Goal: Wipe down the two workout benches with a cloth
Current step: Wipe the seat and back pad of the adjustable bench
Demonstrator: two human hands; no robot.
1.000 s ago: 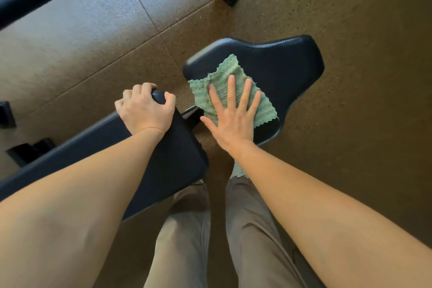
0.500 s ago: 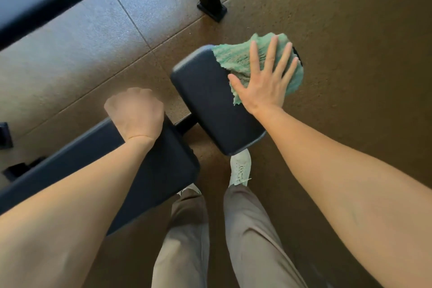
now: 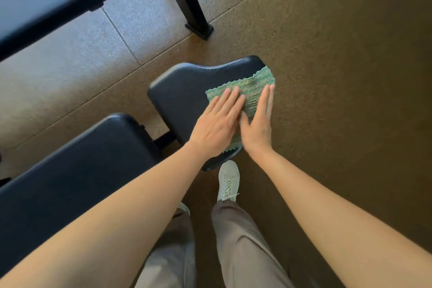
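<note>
Pressing the green cloth (image 3: 254,86) flat, the left hand (image 3: 215,128) and right hand (image 3: 257,128) lie side by side, each grip released, fingers straight; the cloth covers the right edge of the black seat pad (image 3: 182,91).

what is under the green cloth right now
The black seat pad lies under the green cloth, with the left hand and right hand flat on top. The pad surface beneath is covered and cannot be seen.

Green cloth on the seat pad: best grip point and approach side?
Grip the far right corner of the green cloth, from the right of the seat pad: it reaches the pad's edge uncovered; left hand and right hand press flat on the near half.
</note>
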